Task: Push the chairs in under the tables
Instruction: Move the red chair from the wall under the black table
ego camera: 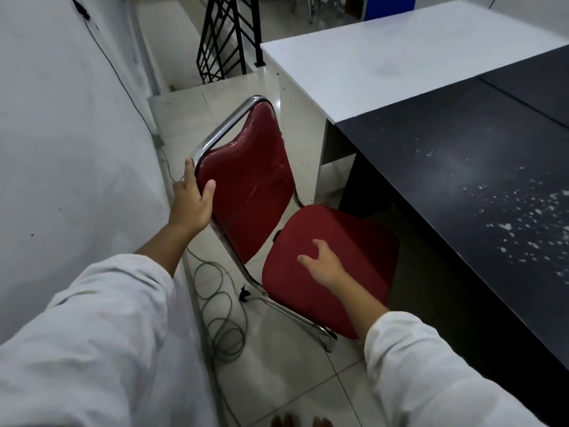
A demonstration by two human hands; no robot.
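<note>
A red padded chair (252, 186) with a chrome frame stands on the tiled floor, its seat (345, 241) turned toward the black table (462, 180) on the right, the seat's far edge near the table's edge. My left hand (192, 201) grips the left side of the chair's backrest, thumb on the red pad and fingers behind the chrome tube. My right hand (323, 263) hovers over or rests on the seat's near left part with its fingers spread, holding nothing.
A white table (385, 63) adjoins the black one at the back. A white wall (61, 134) runs close along the left. A coiled cable (221, 318) lies on the floor beside the chair's legs. A black metal railing (224, 41) stands beyond.
</note>
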